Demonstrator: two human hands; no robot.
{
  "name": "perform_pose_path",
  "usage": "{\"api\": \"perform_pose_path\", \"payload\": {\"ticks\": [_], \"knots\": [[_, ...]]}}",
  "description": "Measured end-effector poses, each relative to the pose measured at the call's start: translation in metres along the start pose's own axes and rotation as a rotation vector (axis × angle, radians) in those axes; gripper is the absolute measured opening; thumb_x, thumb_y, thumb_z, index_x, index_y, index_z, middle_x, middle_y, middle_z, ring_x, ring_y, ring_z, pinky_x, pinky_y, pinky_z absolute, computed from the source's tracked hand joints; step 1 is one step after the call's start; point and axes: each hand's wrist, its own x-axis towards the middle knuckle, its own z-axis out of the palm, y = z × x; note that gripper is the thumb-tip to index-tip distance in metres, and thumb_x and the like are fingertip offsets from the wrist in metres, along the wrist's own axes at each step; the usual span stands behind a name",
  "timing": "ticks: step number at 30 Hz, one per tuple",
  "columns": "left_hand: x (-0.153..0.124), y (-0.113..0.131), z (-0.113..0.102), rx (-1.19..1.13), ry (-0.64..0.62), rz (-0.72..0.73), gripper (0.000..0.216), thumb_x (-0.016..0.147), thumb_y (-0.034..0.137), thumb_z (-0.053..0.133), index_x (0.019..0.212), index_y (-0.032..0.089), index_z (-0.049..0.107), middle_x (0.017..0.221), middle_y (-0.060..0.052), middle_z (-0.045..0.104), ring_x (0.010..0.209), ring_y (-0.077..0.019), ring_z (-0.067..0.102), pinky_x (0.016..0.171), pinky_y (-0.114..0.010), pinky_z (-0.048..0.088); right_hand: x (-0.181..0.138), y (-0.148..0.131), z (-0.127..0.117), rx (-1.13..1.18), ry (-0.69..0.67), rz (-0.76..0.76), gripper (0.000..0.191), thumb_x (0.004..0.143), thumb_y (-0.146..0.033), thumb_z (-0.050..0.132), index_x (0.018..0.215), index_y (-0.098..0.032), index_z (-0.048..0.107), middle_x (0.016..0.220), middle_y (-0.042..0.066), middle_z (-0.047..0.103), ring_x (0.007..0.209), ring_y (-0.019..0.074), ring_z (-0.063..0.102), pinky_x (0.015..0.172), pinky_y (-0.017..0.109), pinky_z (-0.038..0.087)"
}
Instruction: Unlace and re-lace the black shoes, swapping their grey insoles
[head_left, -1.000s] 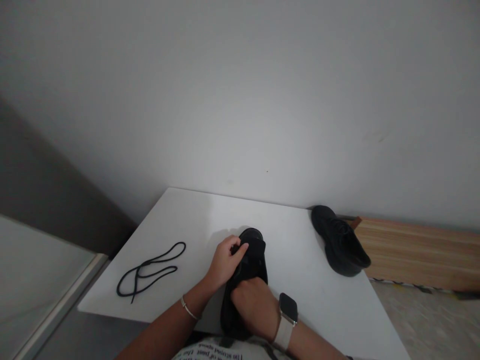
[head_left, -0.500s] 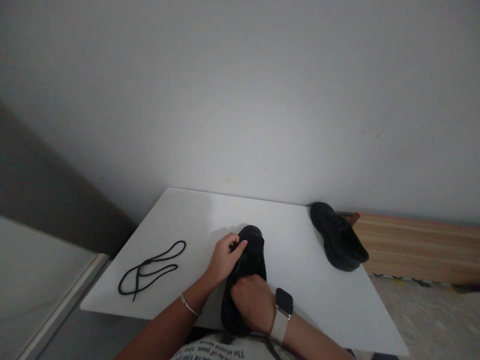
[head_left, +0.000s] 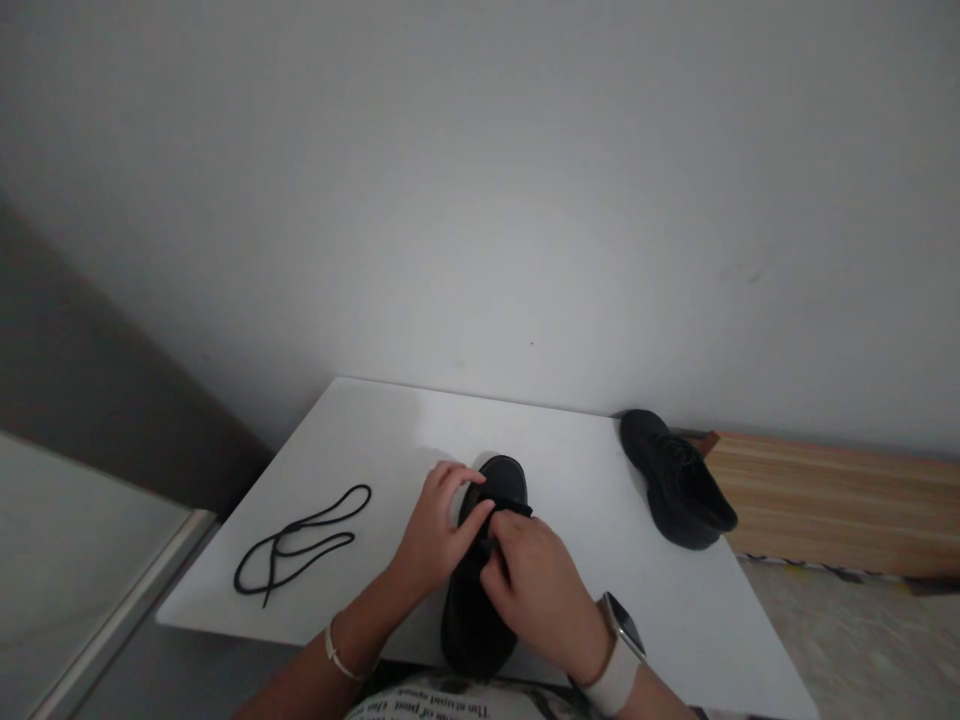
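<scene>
A black shoe (head_left: 501, 478) lies on the white table (head_left: 375, 440), toe pointing away from me. My left hand (head_left: 439, 528) grips the shoe's left side, fingers curled onto its upper. My right hand (head_left: 536, 585) covers the middle of the shoe, fingers pinched together at its tongue; what they hold is hidden. A smartwatch on a pale strap (head_left: 622, 640) sits on my right wrist, a thin bracelet (head_left: 336, 655) on my left.
A loose black shoelace (head_left: 300, 540) lies on the table's left part. A second black shoe (head_left: 679, 480) rests at the table's right far corner. A wooden board (head_left: 832, 505) runs along the wall to the right. A dark grey panel (head_left: 90, 390) stands at left.
My right hand has moved forward from the shoe's heel to its middle, meeting the left hand's fingers. My left hand shifted slightly and its fingers spread over the upper.
</scene>
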Motion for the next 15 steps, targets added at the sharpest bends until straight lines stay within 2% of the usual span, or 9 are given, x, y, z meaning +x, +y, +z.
{"api": "perform_pose_path", "payload": {"ticks": [2, 3, 6, 8, 10, 15], "knots": [[-0.01, 0.016, -0.011, 0.015, 0.008, 0.014, 0.012, 0.086, 0.028, 0.062, 0.095, 0.022, 0.065, 0.089, -0.005, 0.063, 0.087, -0.0223, 0.058, 0.082, -0.036, 0.048, 0.0, 0.004, -0.006, 0.03, 0.07, 0.046, 0.016, 0.087, -0.012, 0.042, 0.091, -0.017, 0.057, 0.089, 0.007, 0.066, 0.083, 0.0217, 0.06, 0.075, 0.033, 0.042], [-0.014, 0.023, -0.016, 0.004, -0.027, 0.006, 0.012, 0.087, 0.029, 0.061, 0.097, 0.022, 0.064, 0.081, -0.002, 0.061, 0.077, -0.0199, 0.057, 0.075, -0.032, 0.048, 0.0, 0.006, -0.007, 0.063, 0.11, 0.055, 0.014, 0.087, -0.013, 0.042, 0.088, -0.018, 0.055, 0.085, 0.006, 0.064, 0.08, 0.0211, 0.059, 0.072, 0.033, 0.041], [-0.023, 0.037, -0.022, -0.07, -0.228, -0.079, 0.034, 0.089, 0.03, 0.059, 0.122, 0.023, 0.056, 0.065, 0.006, 0.055, 0.059, -0.0149, 0.053, 0.06, -0.026, 0.043, 0.001, 0.01, -0.005, 0.215, 0.242, 0.031, 0.009, 0.085, -0.015, 0.043, 0.082, -0.02, 0.05, 0.076, 0.002, 0.059, 0.072, 0.019, 0.056, 0.065, 0.03, 0.038], [-0.023, 0.04, -0.022, -0.12, -0.353, -0.156, 0.044, 0.091, 0.031, 0.057, 0.133, 0.022, 0.05, 0.061, 0.007, 0.056, 0.056, -0.0138, 0.053, 0.057, -0.025, 0.041, 0.002, 0.011, -0.001, 0.299, 0.301, 0.019, 0.008, 0.085, -0.016, 0.043, 0.081, -0.021, 0.049, 0.074, 0.002, 0.057, 0.069, 0.0182, 0.055, 0.063, 0.029, 0.037], [-0.021, 0.039, -0.02, -0.179, -0.429, -0.215, 0.04, 0.092, 0.033, 0.054, 0.13, 0.021, 0.053, 0.061, 0.006, 0.058, 0.056, -0.0134, 0.054, 0.057, -0.025, 0.041, 0.002, 0.012, 0.004, 0.357, 0.334, 0.023, 0.01, 0.087, -0.018, 0.042, 0.081, -0.021, 0.049, 0.073, 0.001, 0.056, 0.067, 0.0177, 0.055, 0.061, 0.028, 0.038], [-0.014, 0.028, -0.016, -0.347, -0.506, -0.211, 0.035, 0.09, 0.03, 0.057, 0.124, 0.02, 0.056, 0.074, 0.002, 0.062, 0.065, -0.0141, 0.06, 0.061, -0.025, 0.046, 0.001, 0.014, 0.009, 0.504, 0.357, 0.014, 0.014, 0.092, -0.023, 0.043, 0.081, -0.021, 0.051, 0.073, 0.0, 0.055, 0.068, 0.0166, 0.055, 0.063, 0.028, 0.041]]}}
